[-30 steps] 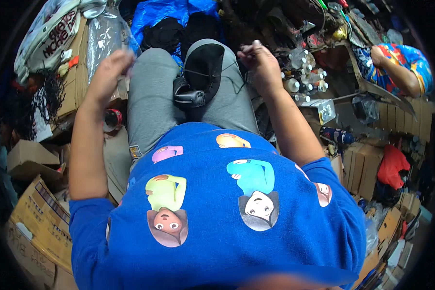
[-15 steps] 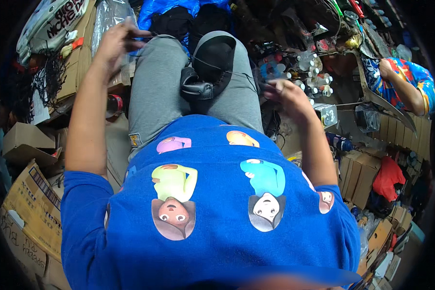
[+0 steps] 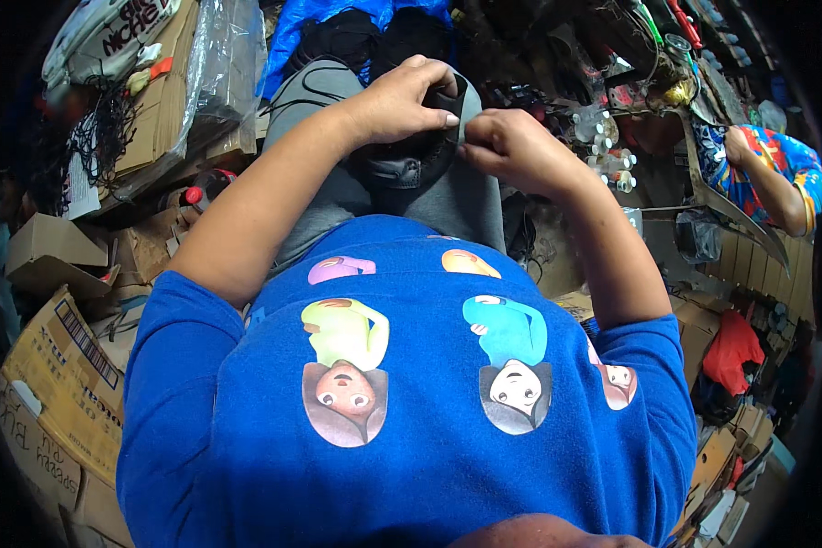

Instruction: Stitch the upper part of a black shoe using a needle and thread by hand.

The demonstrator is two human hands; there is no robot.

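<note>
The black shoe (image 3: pixel 402 172) is lying in the lap, bridging the thighs of the grey trousers (image 3: pixel 473 205). Its near edge is facing the blue shirt (image 3: pixel 434 438); its right edge is running along the right thigh.

The left hand (image 3: pixel 402 102) is covering the far part of the shoe. Its fingers are bending over, and its thumb is pointing toward the right edge, forming an open curve with the forefinger; whether they are grasping that edge cannot be told.

The right hand (image 3: pixel 525 151) is sitting just beside the right edge. Its fingers are curling inward with the thumb lying close; whether they are pinching anything cannot be told. A narrow gap is separating the hands.

A thin black cord (image 3: pixel 312 89) is looping across the left thigh. Capped bottles (image 3: pixel 616 163) are bounding the right hand's outer side. Clear plastic (image 3: pixel 224 73) and cardboard (image 3: pixel 160 119) are bordering the left side, leaving a gap before the thigh. A blue sheet (image 3: pixel 285 36) is spreading beyond the knees. Another person's hand (image 3: pixel 738 144) is showing well apart, farther right.
</note>
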